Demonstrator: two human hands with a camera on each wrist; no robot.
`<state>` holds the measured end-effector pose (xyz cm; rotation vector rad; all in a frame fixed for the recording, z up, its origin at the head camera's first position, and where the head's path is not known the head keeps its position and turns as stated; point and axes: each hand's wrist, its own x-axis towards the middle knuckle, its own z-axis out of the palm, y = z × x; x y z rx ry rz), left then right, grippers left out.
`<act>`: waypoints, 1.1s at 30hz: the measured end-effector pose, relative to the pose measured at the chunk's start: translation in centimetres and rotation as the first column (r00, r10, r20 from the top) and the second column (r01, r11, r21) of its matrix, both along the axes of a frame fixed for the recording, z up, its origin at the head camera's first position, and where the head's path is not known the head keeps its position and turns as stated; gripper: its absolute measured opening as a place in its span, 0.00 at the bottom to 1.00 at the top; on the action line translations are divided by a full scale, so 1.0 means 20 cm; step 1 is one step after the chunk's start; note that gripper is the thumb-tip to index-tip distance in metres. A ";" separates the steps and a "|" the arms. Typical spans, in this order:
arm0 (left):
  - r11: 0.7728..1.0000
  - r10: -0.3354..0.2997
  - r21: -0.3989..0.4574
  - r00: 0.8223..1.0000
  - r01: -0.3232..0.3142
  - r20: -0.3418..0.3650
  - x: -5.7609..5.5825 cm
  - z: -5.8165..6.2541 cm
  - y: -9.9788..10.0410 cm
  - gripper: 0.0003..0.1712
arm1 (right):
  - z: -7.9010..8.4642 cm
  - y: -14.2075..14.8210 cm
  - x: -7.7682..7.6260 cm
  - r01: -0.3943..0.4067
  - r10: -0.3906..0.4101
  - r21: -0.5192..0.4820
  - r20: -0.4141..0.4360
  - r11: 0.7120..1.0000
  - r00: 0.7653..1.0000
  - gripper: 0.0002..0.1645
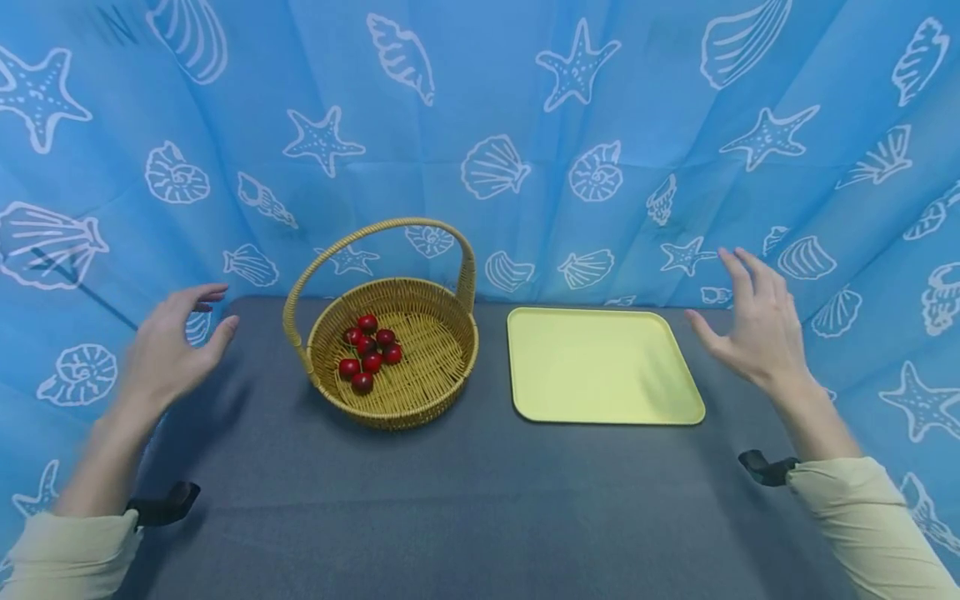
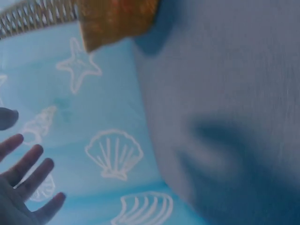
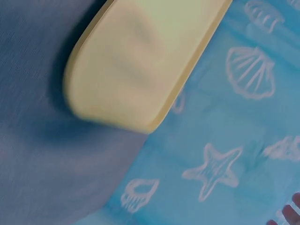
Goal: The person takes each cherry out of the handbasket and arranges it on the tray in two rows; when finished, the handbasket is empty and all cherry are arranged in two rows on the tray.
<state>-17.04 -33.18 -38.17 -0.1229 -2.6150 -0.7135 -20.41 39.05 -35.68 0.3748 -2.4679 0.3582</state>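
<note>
A round wicker basket (image 1: 431, 367) with a tall arched handle stands left of the middle of the table. Several dark red cherries (image 1: 371, 362) lie inside it, gathered toward its left side. To the right of the basket lies a flat yellow tray (image 1: 600, 367) with rounded corners and nothing on it. My left hand (image 1: 168, 346) hovers left of the basket, apart from it, fingers loosely bent and holding nothing. Just beyond the tray's right edge, my right hand (image 1: 757, 329) is raised with fingers spread, touching nothing. The left wrist view shows the left fingers (image 2: 35, 173) apart.
A dark grey cloth (image 1: 480, 517) covers the table. Behind it and at both sides hangs a blue curtain (image 1: 510, 92) printed with white shells and starfish. Black bands (image 1: 167, 505) sit at the wrists, beside the rolled light sleeves.
</note>
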 end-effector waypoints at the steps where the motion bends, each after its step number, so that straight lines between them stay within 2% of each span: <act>1: 1.000 -0.003 0.026 1.000 0.003 -0.009 0.01 -0.01 0.02 0.27 | 0.00 -0.03 0.00 -0.018 0.018 -0.019 0.007 1.000 1.000 0.54; 5: 0.989 0.013 0.148 1.000 -0.009 -0.025 0.07 -0.04 0.07 0.18 | 0.00 -0.17 0.00 -0.097 0.099 -0.089 0.025 0.991 0.995 0.44; 9: 0.961 0.018 0.277 1.000 -0.017 0.001 0.14 -0.07 0.12 0.15 | -0.02 -0.29 -0.01 -0.187 0.195 -0.154 0.035 0.970 0.980 0.33; 12: 0.929 0.000 0.369 1.000 -0.009 0.022 0.19 -0.11 0.17 0.13 | -0.03 -0.38 -0.01 -0.247 0.266 -0.216 0.065 0.945 0.962 0.28; 15: 0.878 -0.029 0.478 0.997 -0.007 0.069 0.24 -0.14 0.22 0.10 | -0.04 -0.48 -0.01 -0.287 0.330 -0.285 0.117 0.915 0.937 0.24; 18: 0.817 -0.065 0.576 0.990 -0.019 0.126 0.29 -0.16 0.28 0.08 | -0.04 -0.57 -0.01 -0.313 0.394 -0.353 0.183 0.882 0.901 0.22; 21: 0.784 -0.108 0.621 0.982 -0.012 0.155 0.33 -0.19 0.35 0.09 | -0.03 -0.67 -0.02 -0.321 0.443 -0.407 0.252 0.855 0.861 0.20; 25: 0.779 -0.170 0.625 0.973 0.037 0.155 0.36 -0.23 0.44 0.14 | -0.02 -0.80 -0.04 -0.332 0.500 -0.454 0.322 0.827 0.804 0.16; 28: 0.778 -0.193 0.626 0.965 0.041 0.177 0.37 -0.26 0.50 0.17 | -0.02 -0.90 -0.05 -0.365 0.549 -0.467 0.353 0.805 0.758 0.14; 33: 0.740 -0.197 0.672 0.954 -0.006 0.225 0.36 -0.27 0.57 0.19 | -0.03 -1.05 -0.08 -0.420 0.608 -0.468 0.388 0.777 0.693 0.15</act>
